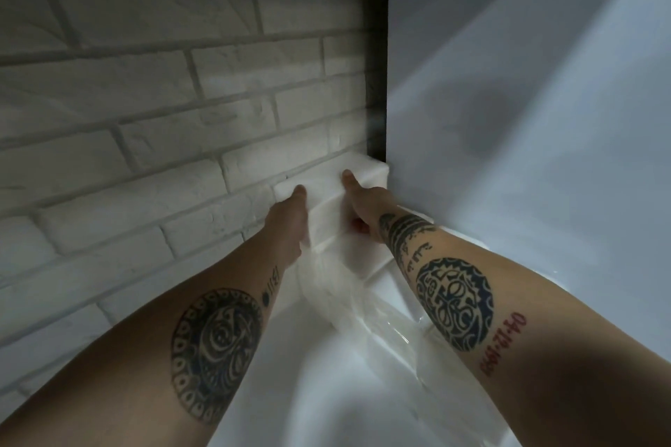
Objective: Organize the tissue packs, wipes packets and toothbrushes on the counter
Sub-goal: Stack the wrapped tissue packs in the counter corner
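On the white counter (319, 406), a row of wrapped tissue packs (363, 312) runs toward the corner; blur prevents an exact count. The left hand (288, 225) and right hand (363, 209) grip the upper tissue pack (326, 189) from both ends, thumbs on top, seating it against the brick wall (163, 120). Judged status: tissue stacking nearly complete. Wipes packets and toothbrushes are not in view.

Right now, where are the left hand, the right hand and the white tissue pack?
left hand (288, 219), head view, back of hand.
right hand (364, 208), head view, back of hand.
tissue pack (325, 182), head view, top face.
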Action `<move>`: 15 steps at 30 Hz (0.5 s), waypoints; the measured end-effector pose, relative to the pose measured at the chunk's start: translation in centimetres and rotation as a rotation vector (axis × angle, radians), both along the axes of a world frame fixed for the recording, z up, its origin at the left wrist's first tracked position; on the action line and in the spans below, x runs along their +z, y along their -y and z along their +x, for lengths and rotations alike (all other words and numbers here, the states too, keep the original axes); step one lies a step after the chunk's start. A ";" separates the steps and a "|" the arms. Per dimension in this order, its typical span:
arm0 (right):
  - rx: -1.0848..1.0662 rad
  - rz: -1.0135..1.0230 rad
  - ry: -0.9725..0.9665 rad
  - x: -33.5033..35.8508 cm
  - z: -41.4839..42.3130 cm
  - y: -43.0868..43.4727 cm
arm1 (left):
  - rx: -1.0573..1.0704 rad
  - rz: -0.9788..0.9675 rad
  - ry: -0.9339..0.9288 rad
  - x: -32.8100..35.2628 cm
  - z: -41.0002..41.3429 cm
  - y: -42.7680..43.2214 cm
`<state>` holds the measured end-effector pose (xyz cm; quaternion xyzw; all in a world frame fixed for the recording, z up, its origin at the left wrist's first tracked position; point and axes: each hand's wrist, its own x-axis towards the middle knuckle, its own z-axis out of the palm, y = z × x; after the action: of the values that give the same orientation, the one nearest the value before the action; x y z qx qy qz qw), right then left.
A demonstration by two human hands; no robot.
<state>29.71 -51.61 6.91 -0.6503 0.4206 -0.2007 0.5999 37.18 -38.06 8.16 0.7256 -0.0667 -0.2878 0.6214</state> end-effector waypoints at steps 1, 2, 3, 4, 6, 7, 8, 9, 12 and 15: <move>0.007 -0.005 -0.005 0.1 -0.1 0.0 | -0.010 -0.001 -0.019 -0.1 0.0 -0.1; 0.017 -0.009 -0.009 0.3 -0.2 -0.2 | -0.014 -0.011 -0.031 -0.1 -0.1 -0.1; 0.028 -0.016 -0.017 0.6 -0.4 -0.3 | -0.014 -0.022 -0.035 -0.2 -0.1 -0.2; 0.031 -0.019 -0.025 0.7 -0.4 -0.2 | -0.011 -0.030 -0.036 -0.1 -0.1 -0.2; 0.048 -0.010 -0.043 0.9 -0.6 -0.3 | -0.003 -0.036 -0.038 -0.2 -0.2 -0.1; 0.065 0.005 -0.045 0.9 -0.8 -0.4 | 0.002 -0.035 -0.036 -0.2 -0.3 0.0; 0.066 0.039 -0.033 0.8 -0.8 -0.3 | 0.009 -0.036 -0.042 -0.3 -0.4 -0.1; 0.060 0.095 -0.002 0.9 -0.9 -0.4 | 0.008 -0.031 -0.053 -0.3 -0.4 -0.1; 0.029 0.243 0.177 1.8 -1.6 -0.7 | -0.029 -0.019 -0.065 -0.2 -0.6 -0.2; 0.020 0.219 0.116 2.7 -2.6 -1.5 | -0.018 0.000 -0.040 0.4 -1.0 -1.0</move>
<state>27.14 -50.16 9.61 -0.5725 0.3983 -0.1849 0.6924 36.21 -37.01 8.60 0.7191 -0.0608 -0.3080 0.6200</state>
